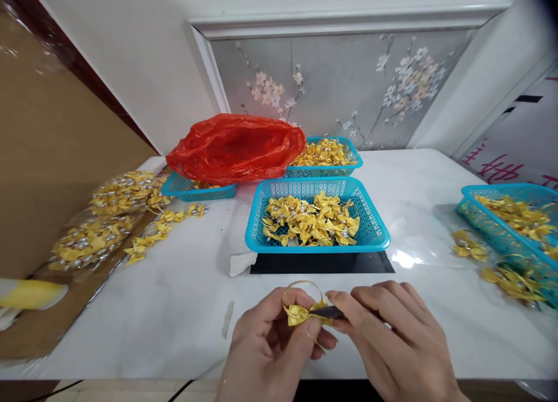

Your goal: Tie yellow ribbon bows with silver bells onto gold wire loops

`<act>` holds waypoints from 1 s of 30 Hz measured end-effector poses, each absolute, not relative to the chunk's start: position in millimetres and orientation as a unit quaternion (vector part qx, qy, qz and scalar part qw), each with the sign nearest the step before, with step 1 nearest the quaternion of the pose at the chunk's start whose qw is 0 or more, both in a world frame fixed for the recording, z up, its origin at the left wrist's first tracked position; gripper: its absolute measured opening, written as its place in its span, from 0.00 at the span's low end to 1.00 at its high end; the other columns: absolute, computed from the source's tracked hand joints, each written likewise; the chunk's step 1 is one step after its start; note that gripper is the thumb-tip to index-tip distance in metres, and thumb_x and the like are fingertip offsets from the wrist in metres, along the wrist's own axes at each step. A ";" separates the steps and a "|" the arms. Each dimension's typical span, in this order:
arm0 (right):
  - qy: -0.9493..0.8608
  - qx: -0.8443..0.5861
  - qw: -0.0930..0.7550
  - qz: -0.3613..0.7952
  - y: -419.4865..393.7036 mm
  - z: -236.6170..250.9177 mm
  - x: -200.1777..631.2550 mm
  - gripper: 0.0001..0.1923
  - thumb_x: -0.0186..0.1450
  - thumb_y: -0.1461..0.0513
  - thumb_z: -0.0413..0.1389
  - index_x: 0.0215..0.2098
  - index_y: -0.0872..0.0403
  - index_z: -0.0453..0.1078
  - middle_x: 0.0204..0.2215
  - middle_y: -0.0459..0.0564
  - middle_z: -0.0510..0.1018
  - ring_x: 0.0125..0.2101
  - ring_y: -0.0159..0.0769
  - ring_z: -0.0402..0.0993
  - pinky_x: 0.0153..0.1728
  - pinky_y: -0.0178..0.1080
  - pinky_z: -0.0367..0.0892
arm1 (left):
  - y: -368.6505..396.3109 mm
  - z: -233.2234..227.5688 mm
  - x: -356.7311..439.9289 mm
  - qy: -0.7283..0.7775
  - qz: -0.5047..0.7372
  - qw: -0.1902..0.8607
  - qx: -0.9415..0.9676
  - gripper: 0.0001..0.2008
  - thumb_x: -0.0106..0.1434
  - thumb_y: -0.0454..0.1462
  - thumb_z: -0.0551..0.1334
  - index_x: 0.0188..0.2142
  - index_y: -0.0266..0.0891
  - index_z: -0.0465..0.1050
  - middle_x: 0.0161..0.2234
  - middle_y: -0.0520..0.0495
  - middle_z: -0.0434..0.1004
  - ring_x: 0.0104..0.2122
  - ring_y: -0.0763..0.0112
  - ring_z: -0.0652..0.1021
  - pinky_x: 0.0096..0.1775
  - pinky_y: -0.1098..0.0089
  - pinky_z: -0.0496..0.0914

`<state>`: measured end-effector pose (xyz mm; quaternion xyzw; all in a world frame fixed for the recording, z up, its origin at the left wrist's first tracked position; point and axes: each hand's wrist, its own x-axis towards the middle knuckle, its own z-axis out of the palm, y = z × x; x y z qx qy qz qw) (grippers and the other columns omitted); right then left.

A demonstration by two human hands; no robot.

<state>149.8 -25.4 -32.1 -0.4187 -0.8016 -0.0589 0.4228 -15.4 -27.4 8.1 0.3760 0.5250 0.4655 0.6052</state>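
Near the table's front edge, my left hand (279, 338) pinches a small yellow ribbon bow (298, 315) between thumb and fingers. A thin gold cord (307, 283) loops up from the bow, and a loose end hangs below. My right hand (392, 335) is closed around a dark pointed tool that looks like tweezers (328, 312). Its tip touches the middle of the bow. Beyond my hands stands a blue basket (318, 248) holding many yellow bows with pearl beads (310, 219).
A red plastic bag (238, 149) partly covers a small blue basket (198, 191). Another blue basket (355, 161) with bows stands behind. At right are a blue basket (479, 216) and loose bows (517, 281). Beaded bows (93, 239) lie at left beside a yellow-white roll (32, 294).
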 end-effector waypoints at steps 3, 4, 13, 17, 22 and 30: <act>-0.809 -0.419 0.411 -0.037 -28.1 -37.6 157.0 0.13 0.67 0.68 0.56 0.51 0.56 0.71 0.32 0.51 0.77 0.28 0.35 0.69 0.29 0.39 0.62 | -26.5 6.0 -15.8 0.529 0.463 0.599 0.384 0.05 0.54 0.37 0.71 0.29 0.41 0.78 0.20 0.53 0.81 0.22 0.72 0.81 0.26 0.80 0.73; -0.802 -0.426 0.417 -0.027 -30.0 -39.6 160.6 0.15 0.68 0.68 0.56 0.52 0.56 0.70 0.34 0.51 0.77 0.30 0.36 0.70 0.31 0.39 0.65 | -26.1 5.3 -16.3 0.533 0.461 0.593 0.389 0.04 0.54 0.37 0.70 0.29 0.41 0.78 0.21 0.52 0.81 0.23 0.71 0.81 0.26 0.80 0.73; -0.725 -0.598 0.333 -0.075 -44.8 -100.5 219.3 0.16 0.72 0.57 0.51 0.54 0.53 0.71 0.41 0.54 0.75 0.38 0.42 0.76 0.35 0.41 0.72 | -20.9 3.0 -21.7 0.551 0.461 0.523 0.459 0.01 0.54 0.37 0.71 0.27 0.44 0.81 0.26 0.52 0.83 0.26 0.72 0.81 0.29 0.81 0.72; -0.712 -0.623 0.318 -0.066 -46.7 -112.2 226.2 0.16 0.73 0.55 0.49 0.50 0.54 0.73 0.41 0.56 0.75 0.38 0.43 0.76 0.34 0.41 0.73 | -21.4 2.9 -17.9 0.561 0.474 0.503 0.455 0.03 0.52 0.35 0.71 0.27 0.45 0.81 0.23 0.54 0.81 0.22 0.73 0.79 0.28 0.80 0.72; -0.741 -0.531 0.404 0.077 -51.6 -72.7 190.1 0.11 0.71 0.63 0.50 0.50 0.53 0.69 0.38 0.53 0.76 0.35 0.35 0.77 0.32 0.32 0.74 | -25.0 2.9 -13.3 0.567 0.472 0.487 0.467 0.01 0.55 0.36 0.69 0.29 0.44 0.81 0.17 0.55 0.79 0.19 0.73 0.78 0.26 0.80 0.73; -0.775 -0.457 0.430 0.072 -46.4 -49.7 137.4 0.08 0.72 0.62 0.50 0.46 0.57 0.68 0.27 0.50 0.73 0.24 0.34 0.69 0.22 0.35 0.67 | -27.0 -1.9 -14.1 0.562 0.492 0.421 0.514 0.05 0.55 0.32 0.66 0.29 0.45 0.75 0.20 0.59 0.78 0.20 0.75 0.78 0.24 0.82 0.70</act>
